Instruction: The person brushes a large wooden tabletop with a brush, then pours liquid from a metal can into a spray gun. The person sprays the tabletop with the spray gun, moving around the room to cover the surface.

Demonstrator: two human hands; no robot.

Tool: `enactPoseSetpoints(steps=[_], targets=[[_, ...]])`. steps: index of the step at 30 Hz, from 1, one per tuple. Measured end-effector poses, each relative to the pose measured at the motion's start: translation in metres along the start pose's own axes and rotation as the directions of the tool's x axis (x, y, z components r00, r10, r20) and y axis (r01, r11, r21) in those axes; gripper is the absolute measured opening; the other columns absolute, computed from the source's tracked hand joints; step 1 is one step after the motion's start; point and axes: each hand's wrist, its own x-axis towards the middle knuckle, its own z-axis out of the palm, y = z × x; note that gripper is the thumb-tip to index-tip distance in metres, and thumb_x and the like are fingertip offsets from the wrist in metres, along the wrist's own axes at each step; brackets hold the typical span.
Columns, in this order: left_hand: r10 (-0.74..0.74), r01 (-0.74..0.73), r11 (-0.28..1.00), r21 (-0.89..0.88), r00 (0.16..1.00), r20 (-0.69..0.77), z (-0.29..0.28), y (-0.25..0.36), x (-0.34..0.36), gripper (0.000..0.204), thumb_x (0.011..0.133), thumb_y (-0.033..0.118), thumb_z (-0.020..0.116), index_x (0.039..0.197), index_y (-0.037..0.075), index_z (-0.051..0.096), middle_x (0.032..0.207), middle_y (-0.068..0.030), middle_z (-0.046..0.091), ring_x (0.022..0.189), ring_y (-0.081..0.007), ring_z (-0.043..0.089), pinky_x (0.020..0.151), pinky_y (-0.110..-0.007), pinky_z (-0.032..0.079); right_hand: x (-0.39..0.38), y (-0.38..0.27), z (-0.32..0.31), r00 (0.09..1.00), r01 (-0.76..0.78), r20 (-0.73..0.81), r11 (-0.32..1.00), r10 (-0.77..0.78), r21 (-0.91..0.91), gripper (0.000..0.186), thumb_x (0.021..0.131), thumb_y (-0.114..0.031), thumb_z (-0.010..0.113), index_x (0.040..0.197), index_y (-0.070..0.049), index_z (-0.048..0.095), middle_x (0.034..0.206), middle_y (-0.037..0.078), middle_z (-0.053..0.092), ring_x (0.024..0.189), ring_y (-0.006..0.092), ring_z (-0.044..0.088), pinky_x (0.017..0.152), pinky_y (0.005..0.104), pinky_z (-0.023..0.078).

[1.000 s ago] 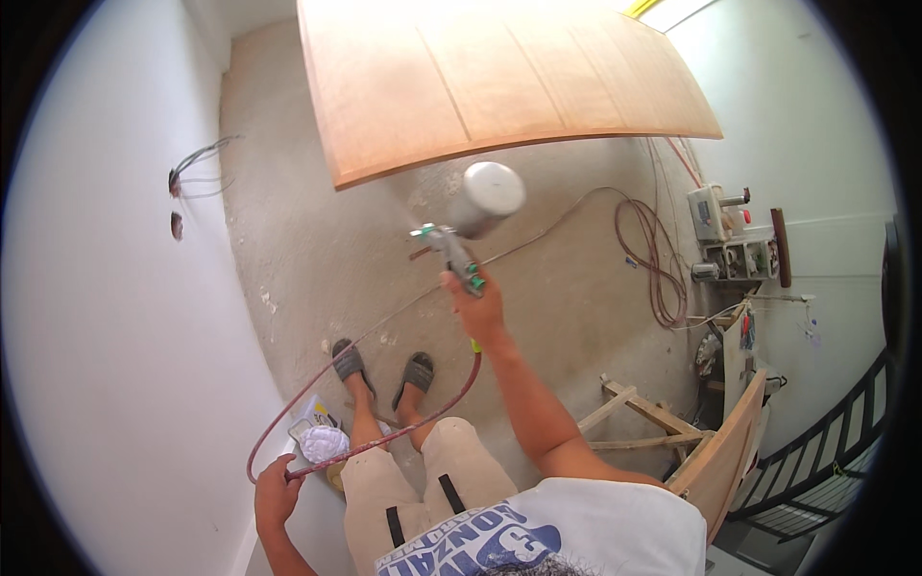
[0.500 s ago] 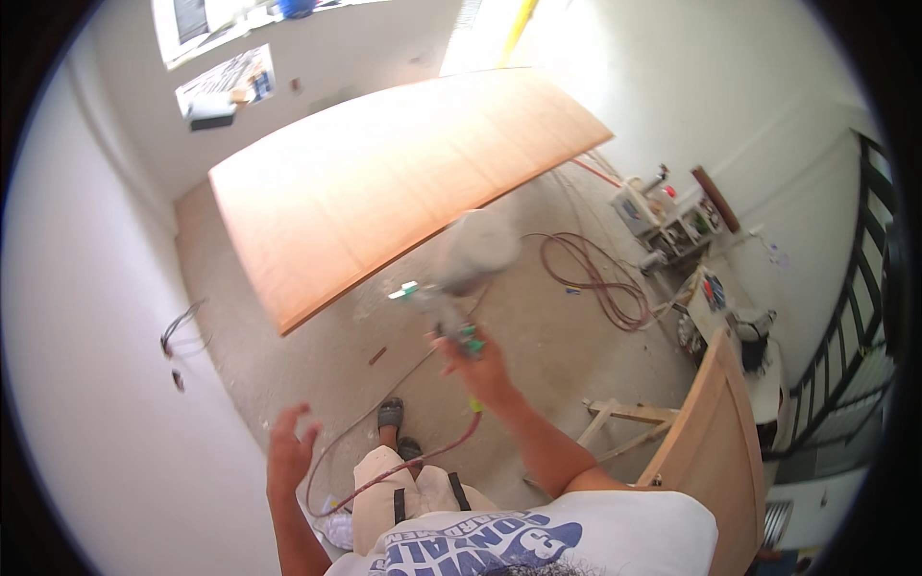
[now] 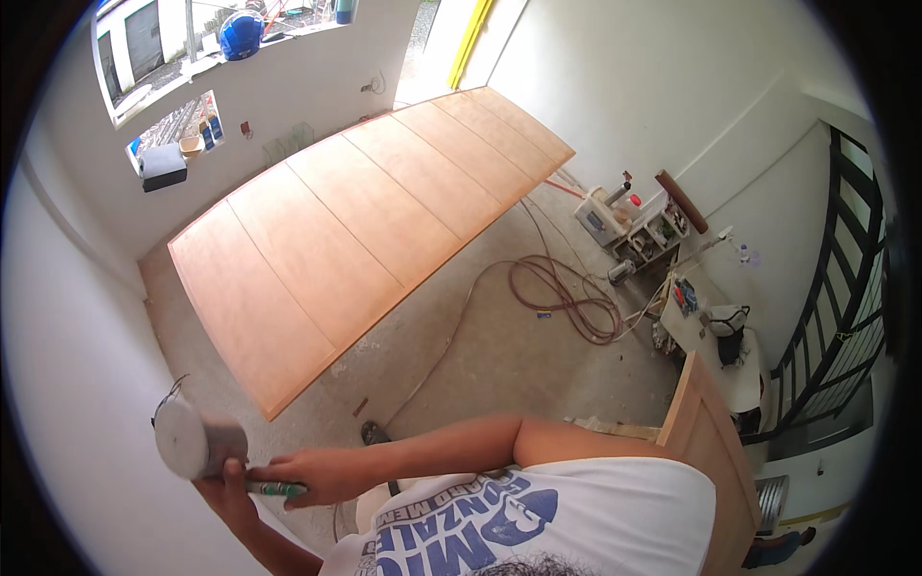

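A spray gun (image 3: 277, 488) with a round grey metal cup (image 3: 184, 440) is at the lower left, in front of the white wall. My right hand (image 3: 322, 472) reaches across my body and is closed on the gun's body beside its green part. Under the cup, my left hand (image 3: 229, 492) grips the gun with its thumb up against the cup's lower edge. Most of the left fingers are hidden behind the gun. A large wooden panel (image 3: 355, 240), like a door, lies raised above the floor ahead of me, apart from both hands.
A dark red hose (image 3: 586, 312) lies coiled on the concrete floor (image 3: 499, 355). At the right stand a cluttered shelf (image 3: 663, 230), a second wooden panel (image 3: 706, 461) and a black railing (image 3: 816, 307). A blue helmet (image 3: 241, 36) sits on the window ledge. A person (image 3: 780, 547) shows at the lower right.
My right hand has swung the spray gun from above the floor by the panel's near edge to the lower left. My left hand, open and empty before, now grips it too. The view has shifted.
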Motion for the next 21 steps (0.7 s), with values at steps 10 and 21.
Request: enactPoseSetpoints(steps=[10, 21], targets=[[0.142, -0.113, 0.989, 0.092, 0.894, -0.426, 0.042, -0.003, 0.013, 0.079, 0.097, 0.053, 0.065, 0.148, -0.001, 0.037, 0.141, -0.0191, 0.051, 0.118, -0.0308, 0.056, 0.089, -0.043, 0.049, 0.037, 0.029, -0.053, 0.974, 0.151, 0.169, 0.988, -0.153, 0.024, 0.07, 0.093, -0.007, 0.067, 0.156, -0.01, 0.037, 0.123, 0.024, 0.06, 0.113, 0.0427, 0.06, 0.095, 0.0483, 0.048], [-0.02, 0.347, 0.87, 0.35, 0.735, -0.678, 0.26, -0.18, -0.118, 0.076, 0.108, 0.057, 0.025, 0.147, -0.006, 0.041, 0.151, -0.022, 0.046, 0.138, -0.0352, 0.046, 0.116, -0.045, 0.033, 0.041, 0.037, -0.157, 0.909, 0.281, 0.279, 0.949, -0.31, 0.14, 0.069, 0.087, -0.009, 0.074, 0.149, -0.005, 0.045, 0.108, 0.025, 0.067, 0.103, 0.0448, 0.064, 0.09, 0.0495, 0.05]])
